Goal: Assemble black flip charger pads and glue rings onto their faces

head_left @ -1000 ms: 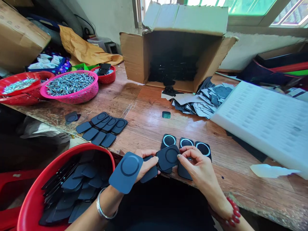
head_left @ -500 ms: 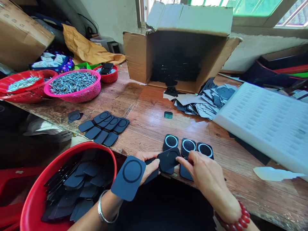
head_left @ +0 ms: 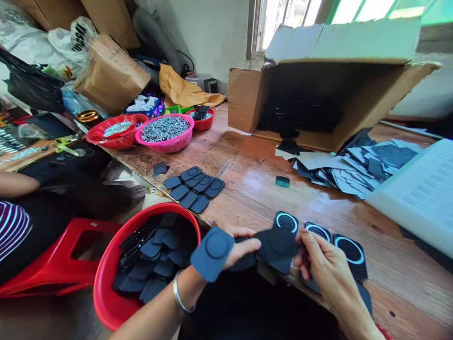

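My left hand (head_left: 240,250) grips a dark rounded-square panel (head_left: 278,248) with a faint ring on its face, thumb on top at the near edge. On the back of that hand lies a grey-blue square sheet (head_left: 213,255) with a circle on it. Just right of the panel is my right hand (head_left: 327,271), its thumb and forefinger pinched together; I cannot make out what is between them. Beyond my hands, dark rounded-square pieces (head_left: 349,255) with pale rings and mesh centres stand in a row on the wooden table (head_left: 244,203).
A red tub (head_left: 101,283) of dark panels stands at left, beside a red stool (head_left: 63,255) and another person's arm (head_left: 17,184). More panels (head_left: 194,186) lie near the table edge. Farther back are a pink basket of metal parts (head_left: 164,147), an open carton (head_left: 244,101) and a sheet pile (head_left: 350,170).
The view has swung left, bringing another person's arm into sight. My right thumb has left the panel's edge and my right fingers are now pinched beside it. The left hand keeps its hold.
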`<state>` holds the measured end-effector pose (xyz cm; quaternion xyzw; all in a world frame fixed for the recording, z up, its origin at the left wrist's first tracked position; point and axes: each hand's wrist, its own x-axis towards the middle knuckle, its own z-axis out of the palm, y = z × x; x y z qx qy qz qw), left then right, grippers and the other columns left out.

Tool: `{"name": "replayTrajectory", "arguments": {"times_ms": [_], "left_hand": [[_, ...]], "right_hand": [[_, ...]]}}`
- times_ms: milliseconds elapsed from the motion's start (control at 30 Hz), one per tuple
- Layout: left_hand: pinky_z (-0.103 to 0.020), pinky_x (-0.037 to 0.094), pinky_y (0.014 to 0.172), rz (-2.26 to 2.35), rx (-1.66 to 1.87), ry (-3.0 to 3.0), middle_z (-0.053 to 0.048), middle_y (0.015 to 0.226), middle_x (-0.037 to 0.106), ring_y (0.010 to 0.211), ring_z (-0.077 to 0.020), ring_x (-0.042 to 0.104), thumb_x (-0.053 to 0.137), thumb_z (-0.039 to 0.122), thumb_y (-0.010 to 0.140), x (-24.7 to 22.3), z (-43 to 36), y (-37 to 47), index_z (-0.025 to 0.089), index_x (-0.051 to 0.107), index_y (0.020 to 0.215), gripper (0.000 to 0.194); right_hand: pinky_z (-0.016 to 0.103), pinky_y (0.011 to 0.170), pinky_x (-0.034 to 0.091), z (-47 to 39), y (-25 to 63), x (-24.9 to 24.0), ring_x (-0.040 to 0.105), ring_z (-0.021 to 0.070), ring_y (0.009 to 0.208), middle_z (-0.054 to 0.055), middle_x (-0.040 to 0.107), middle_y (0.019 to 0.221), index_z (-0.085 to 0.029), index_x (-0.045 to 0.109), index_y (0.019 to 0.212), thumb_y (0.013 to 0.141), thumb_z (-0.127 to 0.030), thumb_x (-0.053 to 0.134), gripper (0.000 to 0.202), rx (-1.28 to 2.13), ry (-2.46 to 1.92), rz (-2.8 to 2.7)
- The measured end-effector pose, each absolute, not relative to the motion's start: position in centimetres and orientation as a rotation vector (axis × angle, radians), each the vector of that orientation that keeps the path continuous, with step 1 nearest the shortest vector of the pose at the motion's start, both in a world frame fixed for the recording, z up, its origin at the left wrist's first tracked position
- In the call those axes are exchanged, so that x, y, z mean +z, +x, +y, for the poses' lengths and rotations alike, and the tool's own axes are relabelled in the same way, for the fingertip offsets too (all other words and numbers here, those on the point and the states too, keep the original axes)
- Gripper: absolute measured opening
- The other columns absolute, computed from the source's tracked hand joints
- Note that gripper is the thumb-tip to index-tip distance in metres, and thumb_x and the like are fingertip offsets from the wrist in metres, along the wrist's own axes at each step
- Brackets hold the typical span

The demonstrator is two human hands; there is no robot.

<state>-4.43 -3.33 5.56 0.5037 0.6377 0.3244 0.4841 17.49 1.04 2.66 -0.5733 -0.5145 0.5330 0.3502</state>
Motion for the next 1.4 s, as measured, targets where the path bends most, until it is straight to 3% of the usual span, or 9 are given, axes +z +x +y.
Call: {"name": "replayTrajectory", "arguments": {"times_ms": [100,233,467,600,733,900,1067,1233,1400], "left_hand": [[-0.029,0.054,0.068,1.902,0.994,1.215,-0.001,0.079,0.075,0.074,-0.0214,0.068,0.058,0.051,0.082,4.8,-1.8,-8.9,0.022,0.076,0.082,0.034],[-0.037,0.054,0.085,2.361,1.292,1.178,-0.003,0.085,0.076,0.088,-0.0259,0.069,0.059,0.053,0.075,3.1,1.3,-15.9,0.022,0.073,0.083,0.035],[-0.043,0.051,0.089,2.448,1.288,1.262,-0.007,0.085,0.072,0.089,-0.0291,0.066,0.064,0.043,0.066,2.5,3.5,-20.3,0.021,0.066,0.085,0.029],[-0.049,0.044,0.098,2.440,1.198,1.655,-0.011,0.099,0.071,0.102,-0.0321,0.063,0.061,0.044,0.076,3.4,2.6,-16.0,0.020,0.068,0.093,0.030],[-0.042,0.049,0.091,1.979,1.041,1.793,-0.006,0.090,0.072,0.093,-0.0268,0.064,0.062,0.034,0.078,3.1,1.7,-7.3,0.023,0.068,0.081,0.014],[-0.038,0.052,0.085,1.564,0.979,1.713,-0.003,0.088,0.072,0.089,-0.0226,0.065,0.060,0.028,0.082,2.0,0.8,0.9,0.023,0.068,0.083,0.010],[-0.039,0.050,0.084,1.500,1.002,1.758,-0.004,0.088,0.070,0.089,-0.0230,0.064,0.061,0.026,0.082,1.6,1.0,3.0,0.023,0.068,0.085,0.008],[-0.038,0.050,0.085,1.522,0.951,1.685,-0.004,0.089,0.070,0.089,-0.0217,0.063,0.062,0.022,0.081,1.6,1.5,3.6,0.022,0.066,0.088,0.008],[-0.038,0.049,0.084,1.512,0.949,1.678,-0.005,0.094,0.070,0.091,-0.0226,0.062,0.065,0.022,0.078,1.9,2.0,4.1,0.022,0.064,0.095,0.017]], "right_hand": [[0.021,0.034,0.036,1.6,18.7,2.9,0.048,0.0101,0.035,0.001,0.060,0.052,-0.018,0.061,0.076,0.076,-0.077,0.059,0.059,1.368,-1.450,-1.241],[0.020,0.034,0.037,1.3,20.1,3.1,0.049,0.0096,0.036,0.000,0.057,0.052,-0.018,0.060,0.074,0.070,-0.077,0.065,0.060,1.310,-1.474,-1.290],[0.022,0.042,0.043,0.2,21.9,2.4,0.053,0.0119,0.045,0.000,0.059,0.059,-0.019,0.058,0.082,0.083,-0.070,0.057,0.051,1.252,-1.461,-1.430],[0.025,0.049,0.045,-0.1,22.5,2.5,0.055,0.0142,0.055,0.001,0.061,0.066,-0.019,0.062,0.084,0.086,-0.056,0.060,0.037,1.052,-1.464,-1.502],[0.028,0.057,0.046,0.7,22.6,3.2,0.057,0.0171,0.062,0.003,0.063,0.069,-0.020,0.065,0.076,0.086,-0.047,0.061,0.029,0.881,-1.464,-1.578],[0.028,0.059,0.043,3.2,23.5,4.5,0.056,0.0164,0.063,0.003,0.065,0.070,-0.019,0.066,0.076,0.087,-0.037,0.057,0.023,0.770,-1.467,-1.658],[0.028,0.061,0.041,5.1,24.8,4.3,0.055,0.0154,0.064,0.002,0.064,0.069,-0.018,0.064,0.074,0.086,-0.032,0.057,0.020,0.691,-1.471,-1.654],[0.028,0.060,0.044,3.6,23.6,4.0,0.057,0.0155,0.063,0.002,0.066,0.071,-0.019,0.067,0.077,0.088,-0.030,0.059,0.018,0.868,-1.400,-1.707],[0.032,0.075,0.050,0.9,20.7,4.5,0.062,0.0190,0.085,0.005,0.067,0.088,-0.022,0.073,0.086,0.090,-0.021,0.061,0.013,0.748,-1.068,-1.837]]}}
